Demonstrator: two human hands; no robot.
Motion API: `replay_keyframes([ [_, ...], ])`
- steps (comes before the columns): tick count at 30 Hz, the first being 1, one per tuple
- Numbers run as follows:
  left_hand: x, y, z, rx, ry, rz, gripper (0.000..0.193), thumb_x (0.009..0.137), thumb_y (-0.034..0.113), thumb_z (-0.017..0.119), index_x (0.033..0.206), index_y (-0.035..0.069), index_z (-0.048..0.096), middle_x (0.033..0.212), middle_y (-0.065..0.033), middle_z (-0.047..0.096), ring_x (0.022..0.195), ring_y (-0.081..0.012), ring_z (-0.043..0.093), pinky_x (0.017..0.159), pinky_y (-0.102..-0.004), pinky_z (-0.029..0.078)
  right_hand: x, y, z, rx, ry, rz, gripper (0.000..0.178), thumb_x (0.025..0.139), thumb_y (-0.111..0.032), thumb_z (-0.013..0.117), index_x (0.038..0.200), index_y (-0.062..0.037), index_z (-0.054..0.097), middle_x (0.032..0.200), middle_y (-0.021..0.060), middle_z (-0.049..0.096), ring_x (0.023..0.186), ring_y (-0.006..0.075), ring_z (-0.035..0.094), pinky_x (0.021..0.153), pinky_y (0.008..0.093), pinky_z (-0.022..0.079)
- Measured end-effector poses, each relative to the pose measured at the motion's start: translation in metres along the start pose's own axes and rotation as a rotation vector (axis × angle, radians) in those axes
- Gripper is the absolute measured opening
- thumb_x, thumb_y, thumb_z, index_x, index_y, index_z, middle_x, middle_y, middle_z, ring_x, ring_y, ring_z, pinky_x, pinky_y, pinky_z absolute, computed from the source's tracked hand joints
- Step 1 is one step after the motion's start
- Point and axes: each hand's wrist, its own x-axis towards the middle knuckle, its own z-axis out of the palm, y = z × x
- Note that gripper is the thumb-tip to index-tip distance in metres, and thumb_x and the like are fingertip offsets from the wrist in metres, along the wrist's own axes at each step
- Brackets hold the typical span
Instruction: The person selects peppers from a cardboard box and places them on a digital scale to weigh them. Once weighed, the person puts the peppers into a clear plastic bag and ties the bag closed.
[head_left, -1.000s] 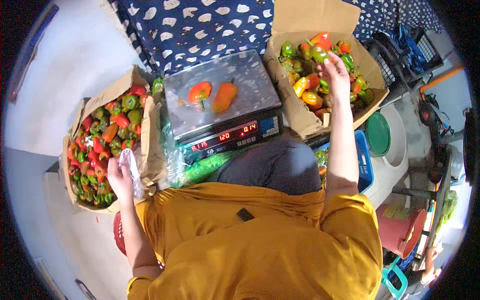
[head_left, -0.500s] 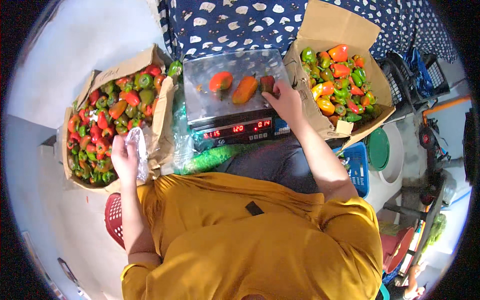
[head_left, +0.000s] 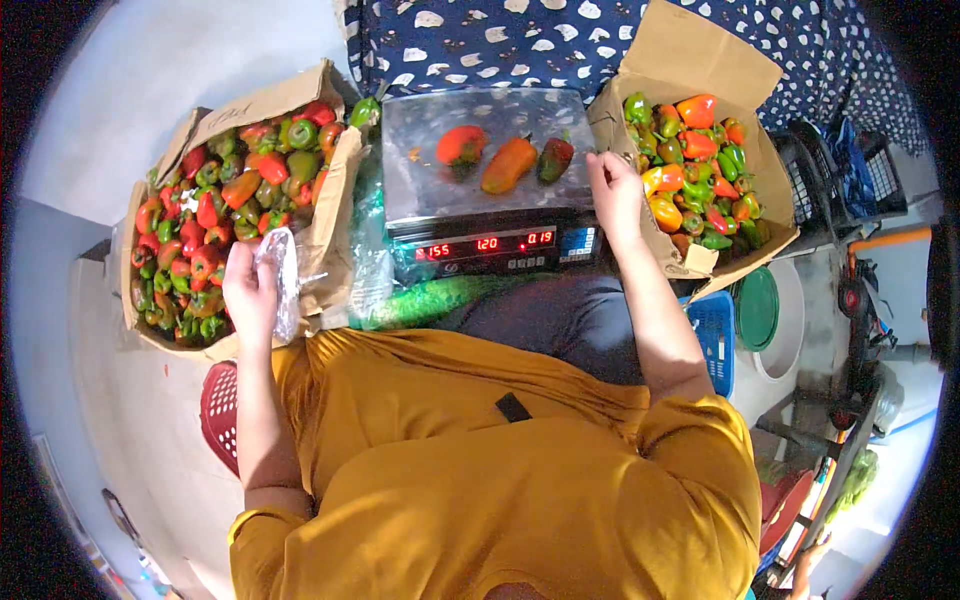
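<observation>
Lower left of the scale [head_left: 440,198]: left hand [head_left: 250,288] raised with forearm rising from below, fingers folded closed round a clear plastic bag [head_left: 285,285]. Directly left of the scale, an open left carton [head_left: 264,108], brown, heaped with red, green and orange mixed peppers [head_left: 240,190]. On the scale, left to right: a red-orange pepper [head_left: 461,146], a long orange pepper [head_left: 509,165], a dark green-and-red pepper [head_left: 554,160]. Just off the scale's right edge: right hand [head_left: 612,190], forearm slanting up, fingers bent inward; cannot tell how far open, or whether empty. Right of the scale, an open right carton [head_left: 700,68] full of glossy peppers [head_left: 695,170], orange, red, yellow and green. Lower right of the scale, a blue basket [head_left: 713,340].
</observation>
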Motion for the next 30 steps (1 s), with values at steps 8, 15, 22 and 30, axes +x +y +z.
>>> replay_keyframes([
  [8,-0.001,-0.004,0.003,0.015,-0.008,-0.021,0.010,0.079,-0.003,0.049,0.088,-0.003,0.054,0.078,-0.0133,0.051,0.070,-0.0258,0.052,0.067,-0.0311,0.043,-0.001,0.004,0.000,-0.002,0.008,0.000,0.020,0.085,-0.016,0.062,0.075,-0.0010,0.055,0.070,0.0167,0.055,0.063,0.0354,0.055,0.056,0.0385,0.042],
  [15,-0.018,0.029,0.022,-0.039,0.003,0.128,0.012,0.073,-0.002,0.052,0.085,-0.001,0.056,0.084,-0.0158,0.055,0.076,-0.0326,0.055,0.070,-0.0374,0.046,-0.023,-0.103,-0.017,0.255,-0.252,-0.214,0.014,0.076,-0.024,0.069,0.079,-0.0114,0.067,0.092,0.0117,0.062,0.098,0.0311,0.056,0.086,0.0443,0.043],
  [22,-0.013,0.155,0.058,-0.323,-0.507,0.169,0.017,0.073,0.001,0.056,0.089,0.004,0.058,0.086,-0.0093,0.056,0.080,-0.0236,0.059,0.067,-0.0325,0.048,-0.089,-0.164,-0.002,0.057,-0.550,-0.475,0.018,0.080,-0.024,0.058,0.092,-0.0130,0.065,0.109,0.0151,0.055,0.101,0.0327,0.055,0.082,0.0474,0.046],
  [30,0.061,0.164,0.131,-0.464,-0.555,0.105,0.026,0.082,0.013,0.064,0.104,0.002,0.056,0.099,-0.0098,0.057,0.092,-0.0193,0.056,0.083,-0.0305,0.045,-0.091,-0.099,0.028,0.239,-0.692,-0.116,0.019,0.071,-0.006,0.058,0.086,-0.0125,0.068,0.096,0.0138,0.063,0.088,0.0312,0.063,0.077,0.0406,0.051],
])
